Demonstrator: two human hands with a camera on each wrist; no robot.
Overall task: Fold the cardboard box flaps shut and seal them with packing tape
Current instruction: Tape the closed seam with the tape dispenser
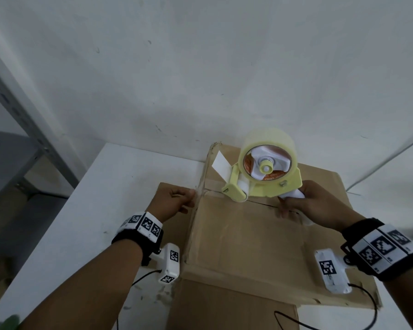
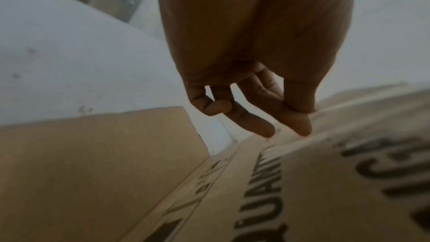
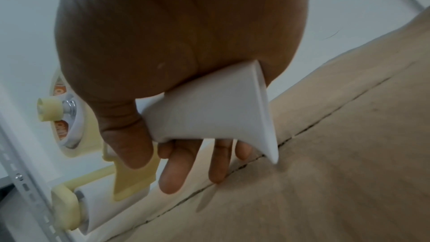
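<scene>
A brown cardboard box (image 1: pixel 243 239) stands on the white table with its top flaps folded shut along a centre seam (image 1: pixel 265 204). My right hand (image 1: pixel 312 203) grips the white handle of a yellow tape dispenser (image 1: pixel 267 172), whose roller sits on the seam near the box's left end. In the right wrist view my right hand (image 3: pixel 139 135) curls round the handle of the tape dispenser (image 3: pixel 209 111) above the seam (image 3: pixel 302 132). A clear tape strip (image 1: pixel 212 186) runs from the roller to the box's left edge. There my left hand (image 1: pixel 174 201) pinches the tape end; thumb and forefinger of my left hand (image 2: pixel 300 117) meet beside the printed box (image 2: pixel 325 190) side.
The white table (image 1: pixel 93 210) lies against a white wall. A grey metal shelf rack (image 1: pixel 14 110) stands at the left. Flat cardboard (image 1: pixel 167 190) lies under the box at its left and front. Black cables (image 1: pixel 296 322) trail from the wrist cameras.
</scene>
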